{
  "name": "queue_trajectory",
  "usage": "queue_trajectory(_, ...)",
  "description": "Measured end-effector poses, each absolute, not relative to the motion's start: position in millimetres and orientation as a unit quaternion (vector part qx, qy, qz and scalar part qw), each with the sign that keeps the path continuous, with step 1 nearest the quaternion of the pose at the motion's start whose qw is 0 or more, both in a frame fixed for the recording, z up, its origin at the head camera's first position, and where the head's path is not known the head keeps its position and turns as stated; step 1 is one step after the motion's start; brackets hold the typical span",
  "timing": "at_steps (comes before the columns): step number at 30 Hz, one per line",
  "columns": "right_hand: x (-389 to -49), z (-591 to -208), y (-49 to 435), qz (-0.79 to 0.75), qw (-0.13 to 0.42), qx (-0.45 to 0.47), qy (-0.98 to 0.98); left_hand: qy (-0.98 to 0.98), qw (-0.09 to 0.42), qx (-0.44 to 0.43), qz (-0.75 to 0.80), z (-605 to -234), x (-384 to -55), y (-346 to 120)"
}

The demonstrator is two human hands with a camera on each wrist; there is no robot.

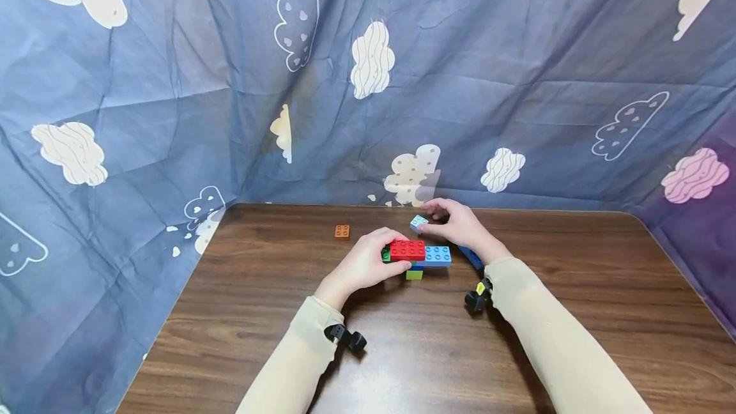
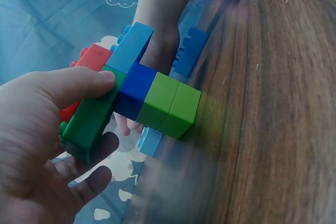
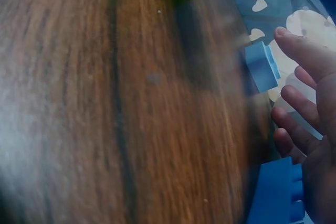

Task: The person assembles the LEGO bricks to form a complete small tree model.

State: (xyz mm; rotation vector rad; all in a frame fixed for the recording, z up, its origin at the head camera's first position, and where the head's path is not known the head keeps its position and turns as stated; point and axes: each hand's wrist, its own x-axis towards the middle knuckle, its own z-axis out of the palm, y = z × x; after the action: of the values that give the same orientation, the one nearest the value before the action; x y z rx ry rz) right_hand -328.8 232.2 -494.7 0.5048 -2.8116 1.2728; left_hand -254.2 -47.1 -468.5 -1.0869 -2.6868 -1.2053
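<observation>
My left hand (image 1: 370, 259) grips a built stack of toy building bricks by its left end, the thumb pressed on a green brick (image 2: 92, 116). A red brick (image 1: 407, 250) and a light blue brick (image 1: 438, 255) form the upper part of the stack. Beneath them a dark blue brick (image 2: 137, 88) and lime green bricks (image 2: 170, 103) make a stem close over the table. Farther back, my right hand (image 1: 457, 225) reaches around a small pale blue brick (image 1: 418, 222), its fingers spread and loosely bent. In the right wrist view that brick sits just beyond the thumb tip.
A small orange brick (image 1: 342, 231) lies at the back of the wooden table (image 1: 276, 337), left of the stack. Under my right wrist lies a blue brick (image 1: 471, 257). A blue cloud-print cloth (image 1: 322, 145) hangs behind the table's back edge.
</observation>
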Motion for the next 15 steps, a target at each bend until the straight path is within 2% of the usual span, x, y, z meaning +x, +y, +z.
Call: queue_trajectory(15,-329.9,-500.3,228.8,0.341,0.011,0.165,-0.925,-0.861,0.001,-0.343,-0.376,-468.9,-253.7,-46.1)
